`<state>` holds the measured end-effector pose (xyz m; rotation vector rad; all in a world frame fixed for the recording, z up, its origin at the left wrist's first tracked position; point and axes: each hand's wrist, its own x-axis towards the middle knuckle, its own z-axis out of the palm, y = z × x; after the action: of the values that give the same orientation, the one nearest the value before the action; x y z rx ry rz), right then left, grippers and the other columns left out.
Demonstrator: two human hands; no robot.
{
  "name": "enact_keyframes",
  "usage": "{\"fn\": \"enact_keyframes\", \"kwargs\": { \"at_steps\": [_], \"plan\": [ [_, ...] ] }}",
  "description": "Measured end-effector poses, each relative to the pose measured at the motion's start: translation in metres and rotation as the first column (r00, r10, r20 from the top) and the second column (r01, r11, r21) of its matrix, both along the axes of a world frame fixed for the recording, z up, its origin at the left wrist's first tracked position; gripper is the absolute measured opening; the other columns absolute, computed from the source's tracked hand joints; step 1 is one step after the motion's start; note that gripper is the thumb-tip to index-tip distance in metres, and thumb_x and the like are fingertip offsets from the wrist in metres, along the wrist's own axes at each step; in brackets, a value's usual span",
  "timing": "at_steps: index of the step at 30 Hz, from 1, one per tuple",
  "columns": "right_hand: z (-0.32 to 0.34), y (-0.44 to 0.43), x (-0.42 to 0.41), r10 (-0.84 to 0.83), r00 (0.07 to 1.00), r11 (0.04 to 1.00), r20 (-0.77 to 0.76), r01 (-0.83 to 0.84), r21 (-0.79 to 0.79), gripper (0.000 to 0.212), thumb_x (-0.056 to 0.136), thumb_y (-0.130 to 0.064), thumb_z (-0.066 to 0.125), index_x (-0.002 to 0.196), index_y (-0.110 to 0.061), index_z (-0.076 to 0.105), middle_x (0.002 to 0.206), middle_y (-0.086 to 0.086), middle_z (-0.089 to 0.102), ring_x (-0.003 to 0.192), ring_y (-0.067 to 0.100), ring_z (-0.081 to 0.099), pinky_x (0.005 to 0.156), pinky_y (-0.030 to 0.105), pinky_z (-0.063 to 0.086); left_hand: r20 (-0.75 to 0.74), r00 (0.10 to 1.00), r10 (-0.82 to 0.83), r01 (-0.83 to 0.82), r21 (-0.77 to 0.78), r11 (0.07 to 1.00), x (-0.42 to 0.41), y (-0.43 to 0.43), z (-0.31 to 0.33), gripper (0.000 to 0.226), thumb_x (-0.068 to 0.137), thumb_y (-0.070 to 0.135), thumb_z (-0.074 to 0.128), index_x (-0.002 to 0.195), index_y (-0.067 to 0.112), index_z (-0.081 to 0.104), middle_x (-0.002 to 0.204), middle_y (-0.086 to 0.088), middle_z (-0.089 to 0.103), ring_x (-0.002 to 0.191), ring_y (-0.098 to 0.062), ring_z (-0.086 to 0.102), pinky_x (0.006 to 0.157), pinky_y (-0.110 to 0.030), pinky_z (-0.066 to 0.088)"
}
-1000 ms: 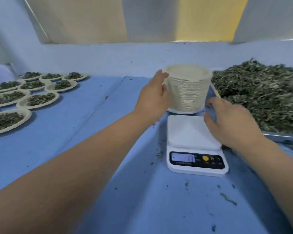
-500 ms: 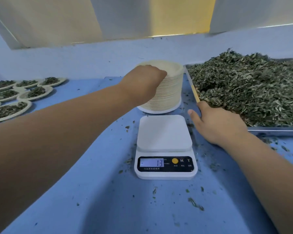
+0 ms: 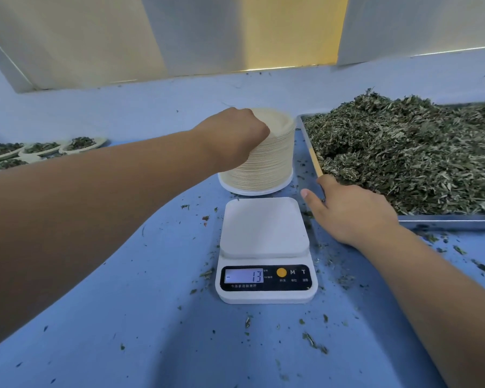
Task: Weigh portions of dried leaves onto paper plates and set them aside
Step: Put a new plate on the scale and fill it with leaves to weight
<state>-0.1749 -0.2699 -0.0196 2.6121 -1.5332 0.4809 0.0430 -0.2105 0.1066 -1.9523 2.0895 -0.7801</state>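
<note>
A tall stack of paper plates (image 3: 272, 161) stands behind a white digital scale (image 3: 265, 247), whose pan is bare and whose display reads -13. My left hand (image 3: 235, 135) reaches over the top left rim of the stack, fingers curled down on the topmost plate. My right hand (image 3: 350, 211) rests flat on the blue table between the scale and a metal tray (image 3: 445, 222), fingers straight. That tray holds a big heap of dried leaves (image 3: 409, 152).
Several filled paper plates (image 3: 81, 143) sit at the far left of the blue table (image 3: 123, 317). Leaf crumbs are scattered around the scale. A low blue wall runs along the back.
My left hand moved from the side of the plate stack up onto its top rim. My right hand left the scale's edge and now lies by the tray.
</note>
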Motion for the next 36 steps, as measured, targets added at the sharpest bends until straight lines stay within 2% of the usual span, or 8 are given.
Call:
{"fn": "enact_keyframes", "kwargs": {
  "at_steps": [14, 19, 23, 25, 27, 30, 33, 36],
  "plan": [
    [-0.003, -0.002, -0.001, 0.004, 1.0, 0.999, -0.014, -0.004, -0.047, 0.061, 0.098, -0.069, 0.018, 0.136, -0.025, 0.037, 0.073, -0.001, 0.054, 0.063, 0.026, 0.05, 0.048, 0.031, 0.028, 0.094, 0.995, -0.015, 0.013, 0.016, 1.0, -0.003, -0.004, 0.006, 0.016, 0.087, -0.004, 0.048, 0.095, 0.008, 0.053, 0.073, -0.005, 0.033, 0.057, -0.018, 0.034, 0.045, -0.026, 0.02],
    [-0.002, -0.003, -0.001, 0.004, 1.0, 0.999, -0.012, -0.005, -0.044, 0.061, 0.097, -0.069, 0.019, 0.136, -0.025, 0.036, 0.071, -0.001, 0.051, 0.063, 0.027, 0.05, 0.049, 0.032, 0.029, 0.16, 0.985, -0.061, 0.058, 0.024, 0.998, -0.009, -0.007, 0.004, 0.038, 0.089, -0.003, 0.049, 0.126, 0.008, 0.049, 0.071, -0.003, 0.031, 0.056, -0.018, 0.028, 0.045, -0.029, 0.019],
    [-0.003, -0.004, -0.001, 0.003, 1.0, 0.999, -0.01, -0.004, -0.043, 0.062, 0.097, -0.069, 0.018, 0.136, -0.025, 0.036, 0.071, -0.002, 0.049, 0.063, 0.027, 0.05, 0.048, 0.031, 0.028, 0.174, 0.978, -0.113, 0.115, 0.001, 0.993, -0.01, -0.008, 0.002, 0.064, 0.089, -0.003, 0.051, 0.148, 0.01, 0.028, 0.075, -0.004, 0.04, 0.056, -0.022, 0.034, 0.047, -0.034, 0.023],
    [-0.002, -0.003, -0.001, 0.002, 1.0, 0.999, -0.007, -0.002, -0.04, 0.062, 0.097, -0.069, 0.018, 0.137, -0.025, 0.036, 0.072, -0.001, 0.05, 0.064, 0.027, 0.05, 0.049, 0.032, 0.03, 0.098, 0.991, -0.094, 0.103, -0.095, 0.99, -0.006, -0.009, 0.0, 0.065, 0.085, -0.005, 0.055, 0.144, 0.009, 0.031, 0.084, -0.007, 0.042, 0.057, -0.023, 0.035, 0.048, -0.035, 0.025],
    [-0.001, -0.002, -0.001, -0.001, 1.0, 0.999, -0.002, 0.001, -0.032, 0.063, 0.097, -0.069, 0.018, 0.138, -0.025, 0.036, 0.073, 0.0, 0.05, 0.066, 0.028, 0.051, 0.051, 0.033, 0.032, -0.055, 0.998, -0.036, 0.024, -0.204, 0.979, -0.002, -0.009, -0.002, 0.045, 0.08, -0.008, 0.054, 0.121, 0.008, 0.046, 0.091, -0.009, 0.042, 0.055, -0.022, 0.031, 0.049, -0.033, 0.023],
    [0.0, -0.001, 0.0, -0.001, 1.0, 1.0, 0.004, 0.001, -0.011, 0.063, 0.098, -0.069, 0.019, 0.14, -0.024, 0.035, 0.074, -0.001, 0.051, 0.067, 0.028, 0.052, 0.052, 0.034, 0.033, -0.332, 0.943, 0.02, -0.141, -0.346, 0.928, 0.006, -0.005, -0.01, 0.027, 0.074, -0.007, 0.05, 0.092, 0.011, 0.055, 0.095, -0.006, 0.047, 0.068, -0.028, 0.043, 0.059, -0.036, 0.033],
    [0.001, 0.001, 0.0, -0.014, 1.0, 1.0, 0.018, 0.014, 0.017, 0.061, 0.099, -0.068, 0.019, 0.138, -0.025, 0.036, 0.076, 0.0, 0.052, 0.067, 0.029, 0.052, 0.053, 0.035, 0.035, -0.566, 0.823, -0.053, -0.266, -0.465, 0.845, 0.015, 0.0, -0.021, 0.028, 0.072, -0.005, 0.048, 0.087, 0.012, 0.064, 0.096, -0.003, 0.052, 0.085, -0.028, 0.05, 0.068, -0.036, 0.04],
    [0.002, 0.003, 0.001, -0.048, 0.997, 0.999, 0.056, 0.049, -0.004, 0.057, 0.099, -0.066, 0.022, 0.128, -0.02, 0.04, 0.081, 0.005, 0.061, 0.068, 0.03, 0.055, 0.061, 0.039, 0.041, -0.756, 0.613, -0.229, -0.388, -0.541, 0.747, 0.015, 0.011, -0.035, 0.03, 0.073, -0.006, 0.046, 0.08, 0.014, 0.067, 0.1, 0.003, 0.059, 0.092, -0.018, 0.056, 0.075, -0.03, 0.044]
  ]
}}
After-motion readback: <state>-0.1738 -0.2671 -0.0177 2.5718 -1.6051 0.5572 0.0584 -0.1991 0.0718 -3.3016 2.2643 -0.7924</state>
